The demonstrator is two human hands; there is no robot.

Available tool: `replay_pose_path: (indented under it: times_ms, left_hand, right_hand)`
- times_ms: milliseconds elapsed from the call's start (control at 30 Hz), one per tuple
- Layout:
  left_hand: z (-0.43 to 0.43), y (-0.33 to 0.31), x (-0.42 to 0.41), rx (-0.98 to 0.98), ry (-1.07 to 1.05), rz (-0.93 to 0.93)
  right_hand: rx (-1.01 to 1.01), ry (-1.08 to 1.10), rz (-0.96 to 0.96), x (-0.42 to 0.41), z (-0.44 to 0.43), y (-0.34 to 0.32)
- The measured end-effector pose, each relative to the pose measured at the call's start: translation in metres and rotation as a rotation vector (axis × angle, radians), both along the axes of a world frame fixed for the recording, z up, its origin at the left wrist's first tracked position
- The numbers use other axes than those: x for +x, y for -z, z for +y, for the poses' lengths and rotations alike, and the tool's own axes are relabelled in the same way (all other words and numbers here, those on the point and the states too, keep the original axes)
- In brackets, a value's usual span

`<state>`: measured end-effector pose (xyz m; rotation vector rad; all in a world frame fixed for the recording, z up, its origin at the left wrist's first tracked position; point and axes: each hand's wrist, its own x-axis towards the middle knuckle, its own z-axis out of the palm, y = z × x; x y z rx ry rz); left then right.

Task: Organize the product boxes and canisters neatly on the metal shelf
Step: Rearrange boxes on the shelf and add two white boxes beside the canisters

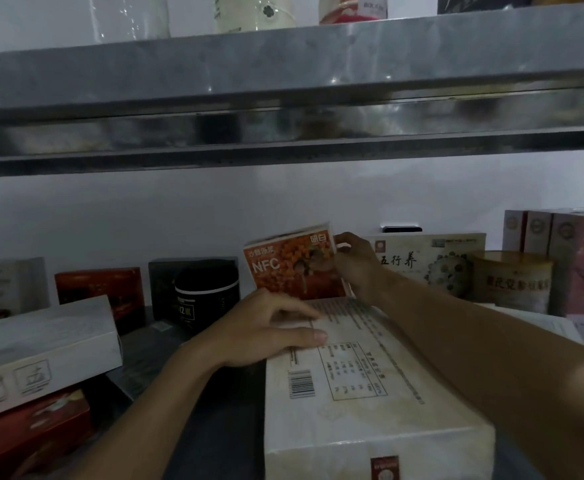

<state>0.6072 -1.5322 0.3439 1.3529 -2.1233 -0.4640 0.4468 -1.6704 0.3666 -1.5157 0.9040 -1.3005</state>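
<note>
Okay so, your right hand (353, 268) has the orange NFC box (290, 268) pinched by its right edge, fingers curled round the top corner. The box stands at the far side of the metal shelf (138, 351), just past the far end of the big cream box (360, 403) lying flat in the middle. Your left hand (266, 330) lies flat on top of that cream box, fingers straight, gripping nothing.

I'd say the job right now is squaring the orange box into the back row. It looks a touch tilted, so get its bottom edge fully down before you let go. There's a gap between the black canister (207, 299) on the left and the wide cream box (432, 261) on the right. Aim for that, face forward, in line with the neighbours.

A one-edge pinch on a thin carton probably twists easily, so I'd push on the side panel rather than yank the corner. Use the left palm to pin the big box so it doesn't slide into the row. Can't tell if the orange box touches the wall behind.
</note>
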Motion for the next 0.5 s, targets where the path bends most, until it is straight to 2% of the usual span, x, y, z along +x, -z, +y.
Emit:
replay_pose_path:
  times_ms: [167,333,500]
  left_hand:
    - [-0.013,0.012,0.007,-0.093,-0.052,0.027]
    - [-0.02,0.023,0.012,-0.107,-0.03,0.123]
    - [-0.022,0.029,0.01,-0.12,-0.027,0.216]
  right_hand:
    - [-0.008,0.005,0.087,0.001,-0.002,0.005]
    - [0.019,0.028,0.125,-0.001,-0.007,0.01]
    - [0.011,0.147,0.351,-0.001,-0.009,0.012]
